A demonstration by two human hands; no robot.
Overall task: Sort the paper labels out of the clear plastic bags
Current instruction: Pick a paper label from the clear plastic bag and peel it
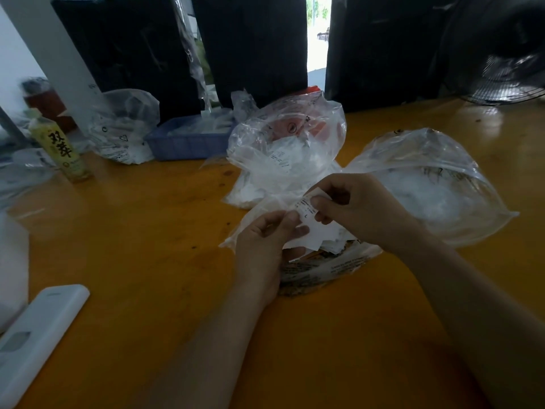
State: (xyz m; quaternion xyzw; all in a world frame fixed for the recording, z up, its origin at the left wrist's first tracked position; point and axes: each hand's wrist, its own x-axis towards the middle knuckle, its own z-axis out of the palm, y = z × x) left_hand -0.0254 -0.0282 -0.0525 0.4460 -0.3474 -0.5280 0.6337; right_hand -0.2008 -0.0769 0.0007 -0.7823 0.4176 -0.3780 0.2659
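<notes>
Blue tray (pixel 188 146), yellow bottle (pixel 60 146), perhaps remote (pixel 38 338)

White printed paper label (pixel 306 209) above a flattened clear plastic bag (pixel 324 267)

Bottle (pixel 60 149) far left on table (pixel 147 231), tray (pixel 188 143) behind centre, bags (pixel 283 143) right of tray.

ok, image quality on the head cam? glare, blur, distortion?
Head view: backlit by the bright doorway gap, so the dark panels lose detail; glare on the orange table; fan and left edge blurred; wide-angle bending at the edges; hands and label fairly sharp, print unreadable.
</notes>
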